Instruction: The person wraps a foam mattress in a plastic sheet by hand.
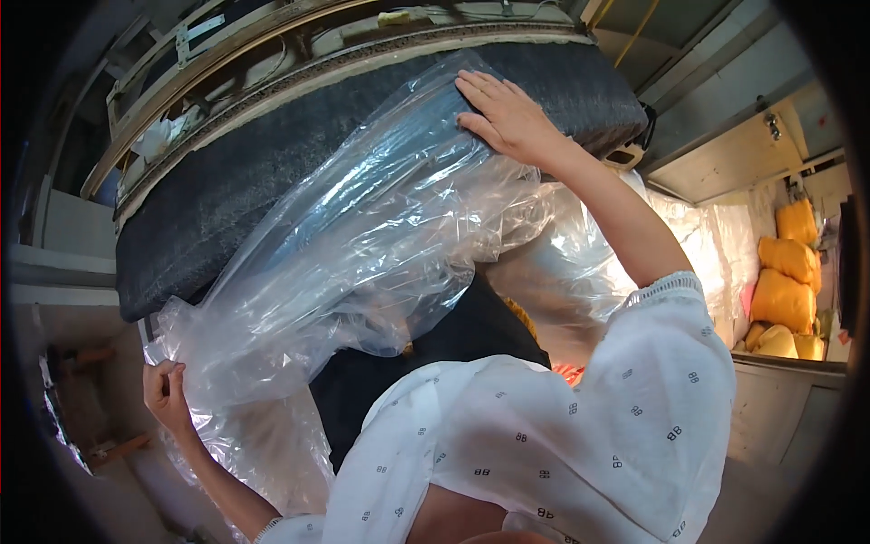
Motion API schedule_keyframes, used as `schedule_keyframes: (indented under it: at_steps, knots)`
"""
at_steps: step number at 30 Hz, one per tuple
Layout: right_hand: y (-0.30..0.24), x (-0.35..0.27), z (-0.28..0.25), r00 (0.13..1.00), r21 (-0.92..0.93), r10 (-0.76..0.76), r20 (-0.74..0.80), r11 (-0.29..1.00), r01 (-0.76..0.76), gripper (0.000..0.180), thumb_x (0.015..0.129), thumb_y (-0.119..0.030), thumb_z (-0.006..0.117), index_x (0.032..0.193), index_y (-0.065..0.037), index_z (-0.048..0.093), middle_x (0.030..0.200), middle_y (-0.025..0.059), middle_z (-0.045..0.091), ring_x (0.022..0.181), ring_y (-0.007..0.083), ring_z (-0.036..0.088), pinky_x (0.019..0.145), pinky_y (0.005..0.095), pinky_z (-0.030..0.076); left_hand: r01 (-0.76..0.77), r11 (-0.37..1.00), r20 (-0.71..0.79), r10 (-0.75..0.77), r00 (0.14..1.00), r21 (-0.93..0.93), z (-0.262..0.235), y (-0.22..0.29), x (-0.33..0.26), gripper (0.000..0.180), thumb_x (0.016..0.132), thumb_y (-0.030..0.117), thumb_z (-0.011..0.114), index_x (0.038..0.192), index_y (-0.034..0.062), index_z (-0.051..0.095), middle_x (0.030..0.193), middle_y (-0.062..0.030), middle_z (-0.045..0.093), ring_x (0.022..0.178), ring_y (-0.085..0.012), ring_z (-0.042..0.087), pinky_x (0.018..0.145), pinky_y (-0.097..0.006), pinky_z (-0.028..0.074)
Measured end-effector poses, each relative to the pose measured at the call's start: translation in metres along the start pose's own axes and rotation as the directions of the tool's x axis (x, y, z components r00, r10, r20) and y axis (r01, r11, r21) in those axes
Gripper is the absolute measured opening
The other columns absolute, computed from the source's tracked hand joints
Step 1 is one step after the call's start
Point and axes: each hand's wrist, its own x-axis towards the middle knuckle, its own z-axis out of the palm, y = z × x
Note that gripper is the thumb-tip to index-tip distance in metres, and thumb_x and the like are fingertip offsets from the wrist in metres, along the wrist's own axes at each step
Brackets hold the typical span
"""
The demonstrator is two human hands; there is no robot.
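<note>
A large clear plastic sheet (362, 236) lies slantwise over a long dark padded surface (227, 195), and its loose folds hang down across my lap. My right hand (507, 118) rests on the sheet's far end with fingers stretched out and the thumb apart, pressing it against the padding. At the lower left, my left hand (168, 396) is closed, fingers curled at the sheet's near corner. The gripped edge is partly hidden behind those fingers.
Behind the padding runs a machine frame (263, 63) with metal rails. More clear plastic (698, 236) is heaped at the right. Several yellow-orange bundles (784, 299) are stacked at the far right, near a pale cabinet door (725, 168). Dark brown items (86, 363) stand low at the left.
</note>
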Motion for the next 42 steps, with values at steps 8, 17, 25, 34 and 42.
schedule_keyframes:
  at_steps: [8, 17, 25, 34, 42]
  knots:
    - [-0.028, 0.001, -0.006, 0.995, -0.045, -0.069, 0.067, 0.996, 0.072, 0.056, 0.092, -0.043, 0.037, 0.133, -0.004, 0.034, 0.141, 0.0110, 0.031, 0.131, 0.0280, 0.026, 0.105, 0.0471, 0.020, 0.193, 0.981, -0.237, -0.195, 0.952, -0.031, -0.007, -0.040, -0.048, 0.006, 0.078, 0.001, 0.063, 0.077, -0.0005, 0.057, 0.070, -0.0001, 0.046, 0.063, -0.0085, 0.040, 0.056, -0.021, 0.033]
    - [-0.042, 0.021, 0.001, 0.990, -0.142, -0.104, 0.096, 0.983, 0.117, 0.055, 0.092, -0.042, 0.036, 0.137, -0.010, 0.030, 0.144, 0.0060, 0.026, 0.133, 0.0241, 0.022, 0.106, 0.0512, 0.016, 0.118, 0.984, -0.239, -0.084, 0.967, 0.132, -0.019, -0.024, -0.061, 0.005, 0.077, -0.001, 0.063, 0.082, 0.0000, 0.062, 0.070, -0.0028, 0.050, 0.062, -0.0103, 0.042, 0.054, -0.024, 0.034]
    - [-0.032, 0.059, 0.018, 0.982, -0.050, -0.153, -0.113, 0.988, 0.148, 0.036, 0.089, -0.032, 0.047, 0.116, -0.011, 0.054, 0.122, 0.0069, 0.053, 0.119, 0.0256, 0.042, 0.096, 0.0461, 0.033, 0.186, 0.948, -0.284, -0.110, 0.953, 0.258, -0.025, 0.012, -0.107, 0.010, 0.075, -0.004, 0.063, 0.084, 0.0000, 0.063, 0.069, -0.0039, 0.050, 0.061, -0.0132, 0.043, 0.054, -0.027, 0.037]
    - [0.022, 0.115, 0.046, 0.999, 0.409, 0.009, -0.047, 0.913, 0.011, 0.019, 0.076, -0.027, 0.063, 0.086, -0.011, 0.064, 0.084, 0.0073, 0.061, 0.082, 0.0234, 0.059, 0.072, 0.0335, 0.045, 0.251, 0.938, -0.156, -0.218, 0.963, 0.241, 0.018, -0.020, -0.157, 0.013, 0.077, -0.002, 0.062, 0.089, 0.0005, 0.064, 0.066, -0.0052, 0.049, 0.061, -0.0136, 0.046, 0.056, -0.030, 0.038]
    - [0.003, 0.120, -0.012, 0.737, 0.923, 0.642, -0.211, 0.380, -0.067, 0.014, 0.089, -0.020, 0.049, 0.097, -0.008, 0.050, 0.072, 0.0011, 0.052, 0.057, 0.0122, 0.051, 0.053, 0.0266, 0.044, 0.213, 0.699, -0.400, -0.601, 0.692, -0.683, 0.032, 0.012, 0.063, 0.031, 0.091, 0.025, 0.048, 0.114, 0.0036, 0.051, 0.098, -0.0024, 0.054, 0.086, -0.0110, 0.051, 0.073, -0.024, 0.042]
